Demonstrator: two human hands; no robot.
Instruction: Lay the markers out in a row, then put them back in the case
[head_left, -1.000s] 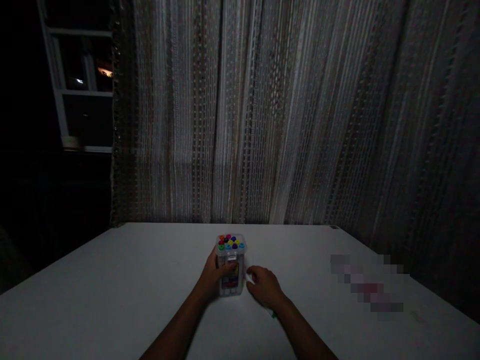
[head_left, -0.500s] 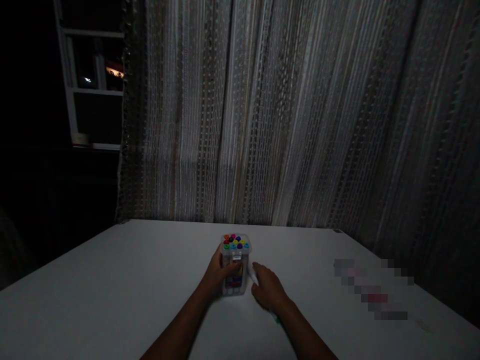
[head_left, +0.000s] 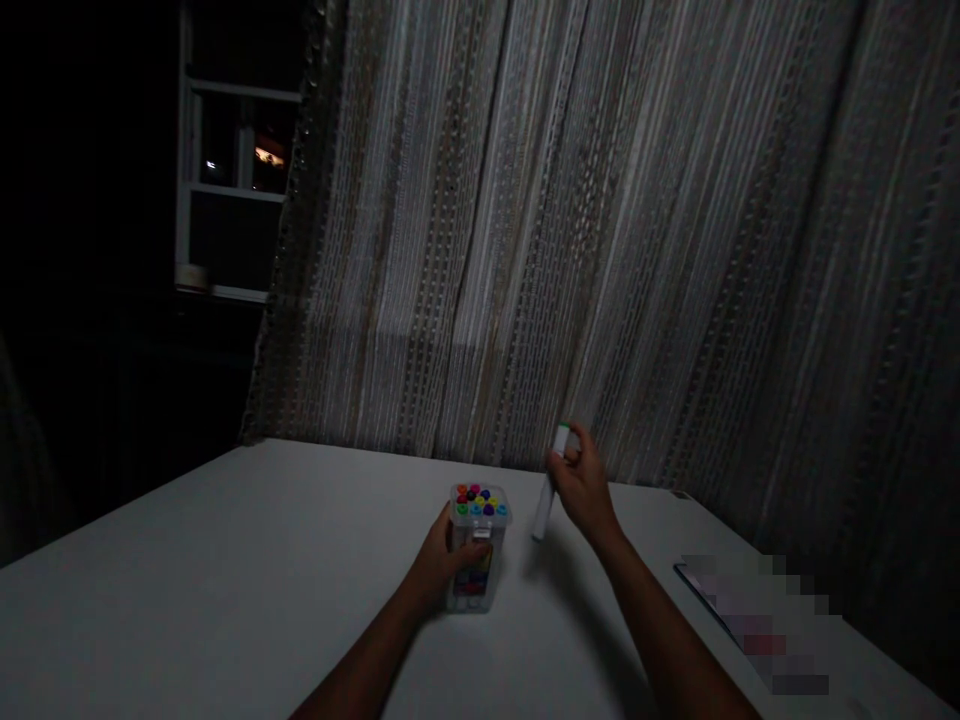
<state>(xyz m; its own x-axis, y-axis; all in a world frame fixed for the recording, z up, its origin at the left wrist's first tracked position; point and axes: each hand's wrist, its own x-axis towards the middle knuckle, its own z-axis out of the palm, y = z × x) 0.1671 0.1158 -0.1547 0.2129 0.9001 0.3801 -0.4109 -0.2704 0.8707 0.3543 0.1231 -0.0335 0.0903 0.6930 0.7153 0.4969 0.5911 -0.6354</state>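
Observation:
A clear plastic box of markers (head_left: pixel 480 540) with coloured caps on top stands upright on the white table (head_left: pixel 225 580). My left hand (head_left: pixel 442 565) is wrapped round the box's left side and front. Raised above the table to the right of the box, my right hand (head_left: pixel 581 485) pinches a white marker with a green cap (head_left: pixel 550 484). The marker hangs almost upright, its green end up, its lower tip beside the box's top right corner.
A striped curtain (head_left: pixel 600 230) hangs right behind the table. A dark window (head_left: pixel 232 190) shows at the upper left. A flat blurred object (head_left: pixel 750 620) lies on the table at the right, near the edge. The room is dim.
My right hand has risen from the table beside the box, lifting the white marker into the air. The left hand stays on the box. The camera view has shifted left.

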